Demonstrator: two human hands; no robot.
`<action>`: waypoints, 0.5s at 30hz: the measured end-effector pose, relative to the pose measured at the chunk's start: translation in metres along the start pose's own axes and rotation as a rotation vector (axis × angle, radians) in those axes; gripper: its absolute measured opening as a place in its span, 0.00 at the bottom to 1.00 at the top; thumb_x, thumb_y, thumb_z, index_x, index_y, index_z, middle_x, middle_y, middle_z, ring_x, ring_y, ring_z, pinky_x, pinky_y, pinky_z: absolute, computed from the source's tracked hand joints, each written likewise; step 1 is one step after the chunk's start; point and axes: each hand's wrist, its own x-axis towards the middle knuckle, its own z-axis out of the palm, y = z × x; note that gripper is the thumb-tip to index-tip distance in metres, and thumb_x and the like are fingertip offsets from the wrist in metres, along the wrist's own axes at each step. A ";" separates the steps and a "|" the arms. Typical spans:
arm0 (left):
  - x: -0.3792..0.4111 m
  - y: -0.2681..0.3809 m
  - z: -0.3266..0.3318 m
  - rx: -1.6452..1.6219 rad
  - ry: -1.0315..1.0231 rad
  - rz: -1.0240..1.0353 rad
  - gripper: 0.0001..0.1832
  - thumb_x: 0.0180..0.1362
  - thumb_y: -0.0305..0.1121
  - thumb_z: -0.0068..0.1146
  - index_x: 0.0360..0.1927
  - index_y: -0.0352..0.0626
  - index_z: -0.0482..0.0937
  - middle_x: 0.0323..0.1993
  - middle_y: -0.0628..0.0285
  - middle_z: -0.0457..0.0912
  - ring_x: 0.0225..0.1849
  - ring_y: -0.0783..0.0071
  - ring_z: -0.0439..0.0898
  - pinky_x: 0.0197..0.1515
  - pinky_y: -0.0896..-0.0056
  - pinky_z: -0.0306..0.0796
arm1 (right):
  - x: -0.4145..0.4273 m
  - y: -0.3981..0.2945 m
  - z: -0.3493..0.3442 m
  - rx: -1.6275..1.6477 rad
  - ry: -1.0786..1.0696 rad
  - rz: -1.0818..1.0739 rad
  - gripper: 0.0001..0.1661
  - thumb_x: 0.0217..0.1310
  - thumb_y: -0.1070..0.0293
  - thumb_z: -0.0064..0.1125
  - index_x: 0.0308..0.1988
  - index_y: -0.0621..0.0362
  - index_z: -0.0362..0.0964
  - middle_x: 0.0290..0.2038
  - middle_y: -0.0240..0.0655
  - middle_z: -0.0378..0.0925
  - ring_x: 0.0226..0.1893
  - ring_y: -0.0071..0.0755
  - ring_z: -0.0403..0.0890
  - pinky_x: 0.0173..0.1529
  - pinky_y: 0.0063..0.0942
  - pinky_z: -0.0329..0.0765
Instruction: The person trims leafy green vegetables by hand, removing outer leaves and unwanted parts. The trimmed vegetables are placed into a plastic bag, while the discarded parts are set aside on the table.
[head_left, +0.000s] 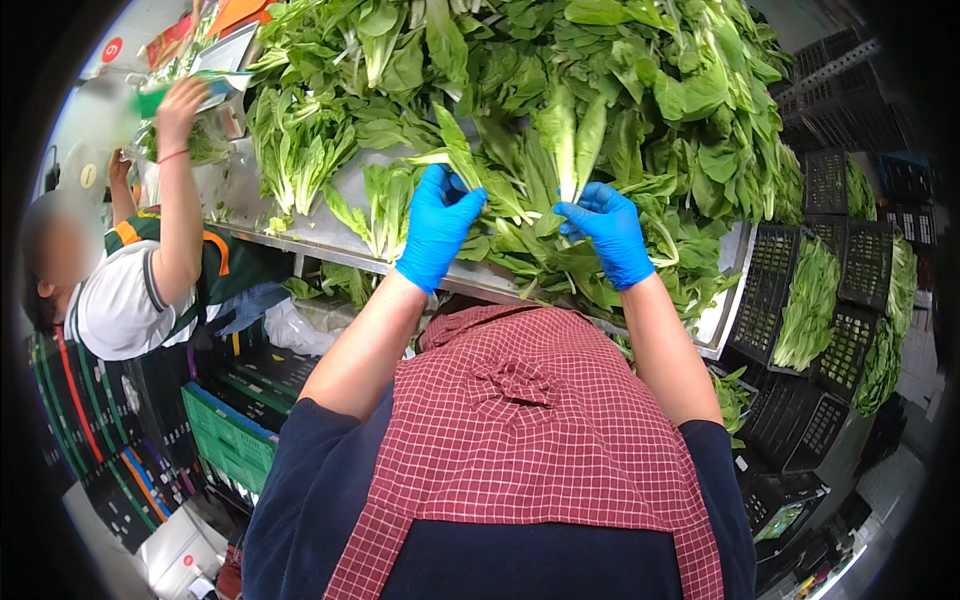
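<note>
Both my hands wear blue gloves and are raised over the near edge of a metal table (337, 247). My left hand (441, 221) grips a few long green leaves (457, 146) between thumb and fingers. In my right hand (604, 229) is a small bunch of pale-ribbed leafy greens (566, 146), pinched at its stem end, leaves pointing away from me. Loose leaves (525, 244) lie between and below the hands. To the left of my left hand rests another small bunch (386, 206). A large heap of leafy greens (510, 60) covers the table's far side.
At the left a co-worker (135, 285) in a white shirt raises an arm, holding a green item. Larger bunches (300, 150) lie on the table's left. Black crates (765, 285), some with greens (810, 300), stand at the right. A green crate (229, 439) is at lower left.
</note>
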 end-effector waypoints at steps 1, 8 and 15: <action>-0.002 0.000 0.008 -0.009 -0.033 -0.008 0.20 0.57 0.25 0.59 0.54 0.39 0.70 0.40 0.65 0.79 0.40 0.78 0.76 0.46 0.75 0.71 | -0.005 -0.001 -0.005 0.005 0.005 -0.018 0.09 0.55 0.72 0.66 0.36 0.60 0.74 0.29 0.34 0.80 0.26 0.24 0.81 0.29 0.21 0.77; -0.008 -0.007 0.060 0.445 -0.339 -0.020 0.20 0.54 0.28 0.61 0.51 0.39 0.72 0.34 0.61 0.80 0.34 0.74 0.78 0.40 0.72 0.73 | -0.030 -0.001 -0.018 0.133 0.090 -0.151 0.08 0.54 0.73 0.67 0.34 0.60 0.77 0.29 0.33 0.80 0.27 0.24 0.79 0.35 0.22 0.76; -0.006 -0.001 0.083 0.339 -0.297 -0.028 0.17 0.53 0.33 0.64 0.46 0.38 0.78 0.37 0.58 0.83 0.37 0.71 0.81 0.42 0.71 0.74 | -0.047 -0.007 -0.016 0.088 0.117 -0.179 0.07 0.53 0.75 0.68 0.35 0.59 0.77 0.29 0.29 0.80 0.29 0.19 0.77 0.37 0.19 0.74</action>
